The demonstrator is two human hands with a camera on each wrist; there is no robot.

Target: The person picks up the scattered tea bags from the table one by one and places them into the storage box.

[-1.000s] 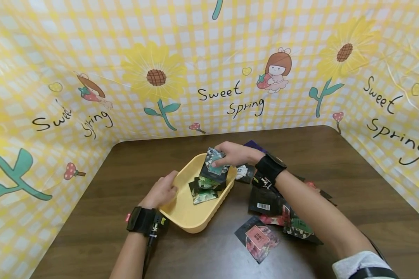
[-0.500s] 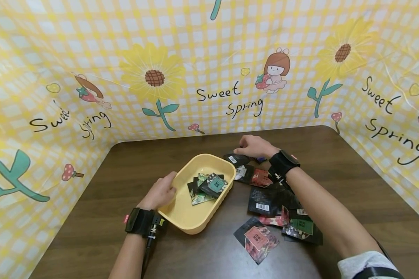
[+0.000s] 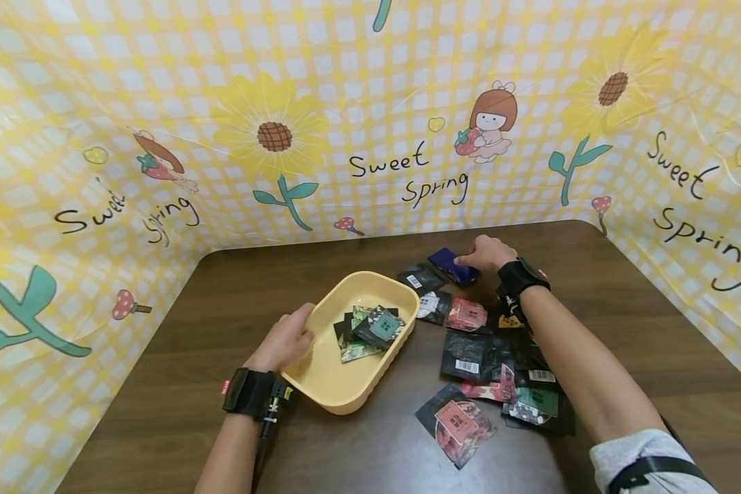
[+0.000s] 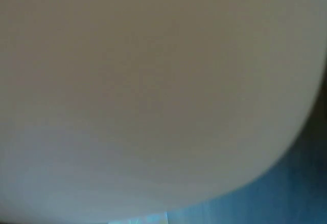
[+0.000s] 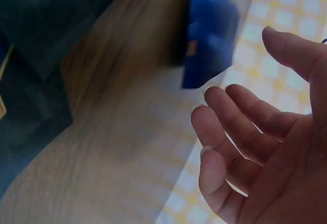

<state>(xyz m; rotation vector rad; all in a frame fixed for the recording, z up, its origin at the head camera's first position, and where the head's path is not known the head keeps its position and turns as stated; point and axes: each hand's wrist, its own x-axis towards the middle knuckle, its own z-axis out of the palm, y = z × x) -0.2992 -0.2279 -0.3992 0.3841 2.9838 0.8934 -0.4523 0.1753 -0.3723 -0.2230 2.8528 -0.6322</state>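
Packets are being gathered from the bench (image 3: 624, 288) into the tray (image 3: 321, 384).

The tray, with several packets (image 3: 370, 331) in it, is steadied at its left rim by the left hand (image 3: 284, 339), whose fingers are curled over the edge. The blue packet (image 3: 451, 264), at the far end of the loose packets (image 3: 488, 363), is reached by the right hand (image 3: 484, 252); in the wrist view its grip is loose, fingers relaxed, nothing held. The packet is best pinched by one edge and lifted clear of its neighbours. A second ago that hand was over the tray with a packet, since dropped.
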